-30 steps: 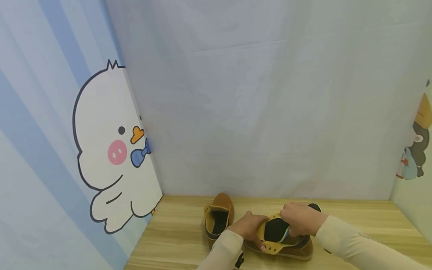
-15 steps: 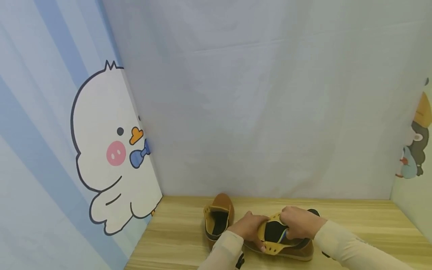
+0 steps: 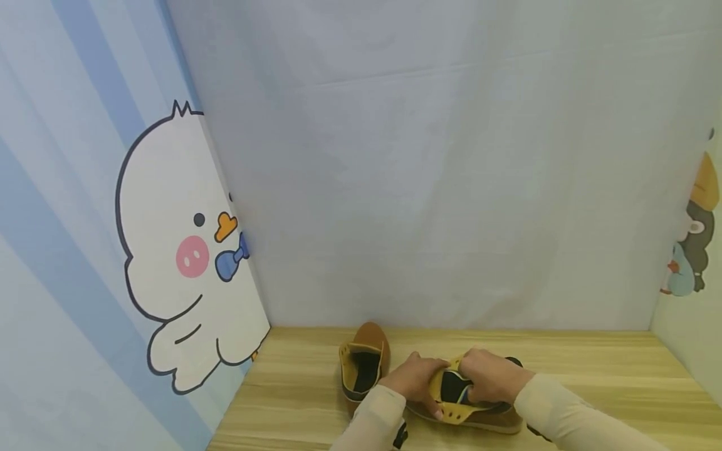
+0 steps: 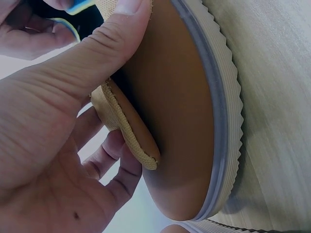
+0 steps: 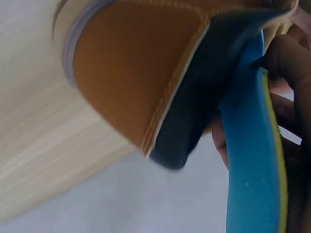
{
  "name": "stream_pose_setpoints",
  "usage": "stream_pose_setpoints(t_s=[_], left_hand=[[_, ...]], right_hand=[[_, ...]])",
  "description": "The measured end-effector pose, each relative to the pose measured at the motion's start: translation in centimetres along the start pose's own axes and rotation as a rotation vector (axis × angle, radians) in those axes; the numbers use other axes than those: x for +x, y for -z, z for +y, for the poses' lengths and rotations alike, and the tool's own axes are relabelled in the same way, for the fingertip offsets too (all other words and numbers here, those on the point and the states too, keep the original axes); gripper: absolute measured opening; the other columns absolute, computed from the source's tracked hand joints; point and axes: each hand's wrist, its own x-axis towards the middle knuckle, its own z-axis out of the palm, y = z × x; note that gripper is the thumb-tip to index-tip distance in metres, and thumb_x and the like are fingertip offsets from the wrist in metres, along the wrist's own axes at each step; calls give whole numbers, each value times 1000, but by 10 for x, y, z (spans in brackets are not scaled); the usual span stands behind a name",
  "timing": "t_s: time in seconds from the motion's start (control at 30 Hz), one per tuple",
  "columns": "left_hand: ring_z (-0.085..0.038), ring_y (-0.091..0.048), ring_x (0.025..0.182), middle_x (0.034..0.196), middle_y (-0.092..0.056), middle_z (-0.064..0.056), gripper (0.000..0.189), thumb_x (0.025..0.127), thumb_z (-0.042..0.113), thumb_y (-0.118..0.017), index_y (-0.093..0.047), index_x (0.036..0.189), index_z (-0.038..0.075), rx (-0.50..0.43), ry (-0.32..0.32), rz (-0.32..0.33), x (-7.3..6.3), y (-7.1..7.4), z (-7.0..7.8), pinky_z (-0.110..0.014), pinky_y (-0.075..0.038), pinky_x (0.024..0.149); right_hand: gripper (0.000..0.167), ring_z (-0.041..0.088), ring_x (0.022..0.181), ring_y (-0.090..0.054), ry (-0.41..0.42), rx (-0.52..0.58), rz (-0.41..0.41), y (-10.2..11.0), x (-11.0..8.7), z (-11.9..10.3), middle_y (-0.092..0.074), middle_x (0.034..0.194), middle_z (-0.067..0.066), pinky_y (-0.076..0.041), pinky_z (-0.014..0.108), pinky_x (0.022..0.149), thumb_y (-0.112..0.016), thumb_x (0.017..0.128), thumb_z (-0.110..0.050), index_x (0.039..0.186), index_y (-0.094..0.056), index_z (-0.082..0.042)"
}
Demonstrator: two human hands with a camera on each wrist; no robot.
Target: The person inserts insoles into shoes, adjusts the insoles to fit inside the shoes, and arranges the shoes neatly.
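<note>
A brown shoe [image 3: 499, 421] with yellow lace flaps and no laces lies sideways on the wooden surface, opening upward. My left hand [image 3: 414, 379] grips its front part; in the left wrist view the thumb lies on one flap and fingers curl behind the tan flap edge [image 4: 129, 131]. My right hand [image 3: 492, 378] pinches an insole [image 5: 252, 150], bent, with blue underside, yellow edge and black top. The insole's front part sits inside the shoe opening, its black heel end sticks out beyond my hand. The insole's tip is hidden inside the shoe.
A second brown shoe [image 3: 373, 338], opening up and toe toward the back curtain [image 3: 440, 188], stands left of my left hand, partly behind my forearm. The wood-grain surface [image 3: 293, 388] ends at the curtain. A duck-printed sheet [image 3: 169, 219] hangs on the left.
My right hand has moved left and slightly down, sliding the insole farther into the shoe; its heel end has shifted left and lower. The left hand stays on the shoe.
</note>
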Motion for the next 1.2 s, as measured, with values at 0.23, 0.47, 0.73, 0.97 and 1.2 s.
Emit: stream_pose_setpoints(t_s=[0.23,0.47,0.73,0.97,1.2], left_hand=[[-12,-49,105,135,-60,18,100,58,44,-98,-55,147,30,-9,15,-2,0,-1,1,-25,-46,91],[-13,-52,112,136,-59,19,99,58,43,-99,-55,146,31,-21,7,-3,0,2,5,-29,-45,98],[-11,-53,111,136,-59,18,97,60,45,-97,-55,146,29,-26,-23,-12,2,3,1,-30,-45,99],[-10,-49,102,134,-59,20,96,60,44,-97,-55,145,31,-48,1,-18,1,2,0,-26,-47,89],[-10,-50,102,135,-60,18,97,60,44,-97,-54,146,31,-45,25,-24,-2,2,1,-26,-47,89]], right_hand=[[28,3,58,-29,9,30,6,-10,6,-3,-38,65,-14,-28,24,54,-77,77,-3,69,-55,-17],[21,0,57,-36,13,91,17,-17,10,-5,-49,67,-15,-33,20,51,-76,79,-1,74,-62,-16],[27,-2,51,-37,65,125,32,-21,14,-6,-48,60,-17,-34,17,47,-73,84,-1,67,-64,-20],[26,-3,50,-39,56,116,43,-26,15,-8,-50,59,-17,-38,17,47,-72,89,-2,67,-71,-16],[30,-3,51,-40,49,109,40,-32,14,-11,-51,58,-17,-40,17,48,-73,89,-1,64,-68,-16]])
